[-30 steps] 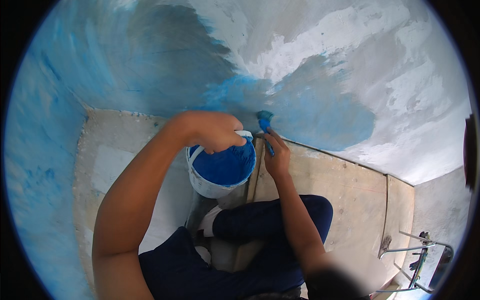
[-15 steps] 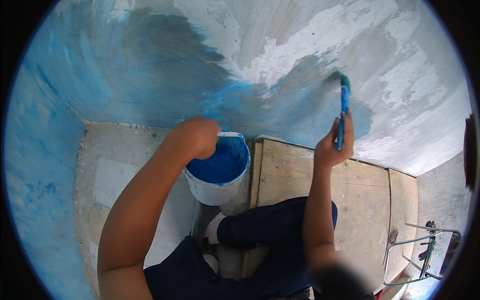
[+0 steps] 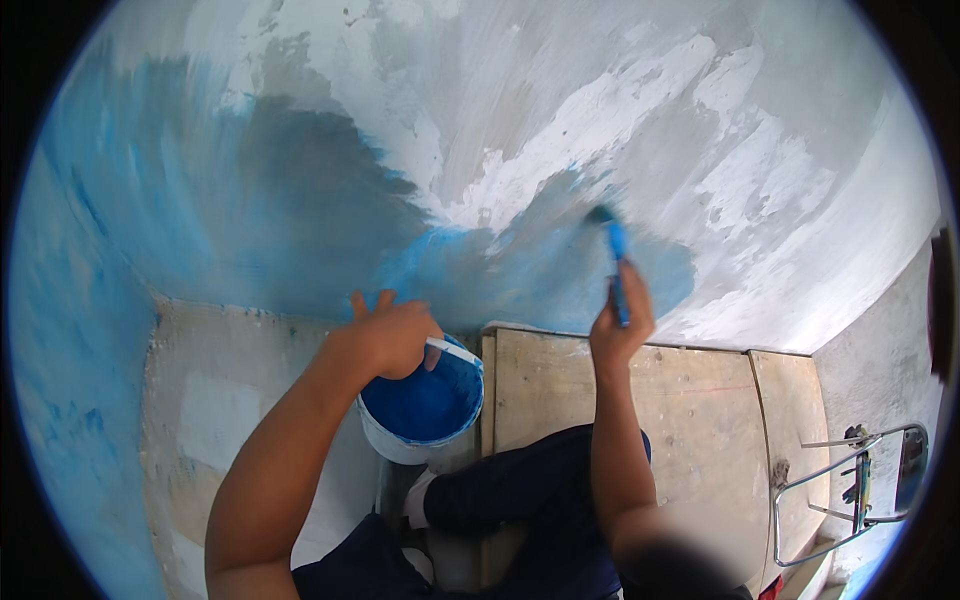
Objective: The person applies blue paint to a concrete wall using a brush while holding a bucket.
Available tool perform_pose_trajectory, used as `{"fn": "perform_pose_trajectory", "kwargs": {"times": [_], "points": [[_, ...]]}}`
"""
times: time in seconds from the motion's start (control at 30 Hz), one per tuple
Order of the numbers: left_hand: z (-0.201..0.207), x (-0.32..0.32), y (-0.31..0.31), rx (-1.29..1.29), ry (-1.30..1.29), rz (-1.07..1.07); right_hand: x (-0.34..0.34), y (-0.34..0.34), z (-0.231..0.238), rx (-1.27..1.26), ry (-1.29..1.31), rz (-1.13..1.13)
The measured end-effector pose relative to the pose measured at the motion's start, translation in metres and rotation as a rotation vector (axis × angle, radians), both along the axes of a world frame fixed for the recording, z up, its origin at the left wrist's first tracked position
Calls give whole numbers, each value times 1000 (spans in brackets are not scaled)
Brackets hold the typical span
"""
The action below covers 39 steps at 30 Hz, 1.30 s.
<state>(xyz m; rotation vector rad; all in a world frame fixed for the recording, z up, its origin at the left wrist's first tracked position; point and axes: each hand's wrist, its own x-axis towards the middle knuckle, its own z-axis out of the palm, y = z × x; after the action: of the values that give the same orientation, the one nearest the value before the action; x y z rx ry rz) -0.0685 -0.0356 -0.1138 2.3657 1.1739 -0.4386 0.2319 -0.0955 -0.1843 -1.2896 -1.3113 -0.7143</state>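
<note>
Paintbrush (image 3: 615, 262) first: its blue handle stands nearly upright in our right hand (image 3: 620, 330), whose fingers are wrapped closed around the lower end, and the dark bristle tip presses on the wall (image 3: 560, 110) at the upper edge of the wet blue patch (image 3: 540, 275). Taking the brush as our landmark, the paint bucket (image 3: 425, 410) sits below and to its left, white outside and blue inside. Our left hand (image 3: 392, 335) curls shut over the bucket's rim and thin handle, carrying it above our dark-trousered knee (image 3: 530, 490).

We judge a few risks from here. The bucket looks well filled and hangs from one hand while we reach with the other; if our left wrist tips as we stretch, paint could slop onto the trousers or the pale floor (image 3: 230, 420) below and left of the brush. The wooden boards (image 3: 690, 410) lie directly under the brush, so a loaded tip held this high could drip onto them (bare grey and white plaster remains above and right of it, which invites a longer reach). A metal frame (image 3: 850, 480) stands well to the lower right of the brush; leaning that way might bring a leg against it. Whether the boards are fixed or loose we cannot tell
</note>
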Motion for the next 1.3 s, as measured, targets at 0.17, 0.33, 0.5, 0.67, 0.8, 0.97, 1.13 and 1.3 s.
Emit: {"fn": "perform_pose_trajectory", "kwargs": {"times": [0.17,0.33,0.5,0.67,0.8,0.97,1.13,1.3], "points": [[0,-3,7,-180,-127,-61,8,11,-38,-28,19,-14],[-10,-27,15,-153,-246,-47,-43,9,-97,-534,7,400],[-36,-26,29,-165,-282,-47,-27,12,-84,-478,-12,317],[-47,-31,38,-212,-256,5,-34,9,-50,-129,-62,172],[-38,-27,38,-224,-296,38,-40,23,-106,-384,-93,239],[-60,-29,49,-247,-383,0,-57,29,-132,-744,-145,427],[-75,-36,55,-219,-356,15,-40,27,-86,-486,15,366],[-74,-29,55,-230,-381,69,-40,21,-60,-92,-23,112]]}}
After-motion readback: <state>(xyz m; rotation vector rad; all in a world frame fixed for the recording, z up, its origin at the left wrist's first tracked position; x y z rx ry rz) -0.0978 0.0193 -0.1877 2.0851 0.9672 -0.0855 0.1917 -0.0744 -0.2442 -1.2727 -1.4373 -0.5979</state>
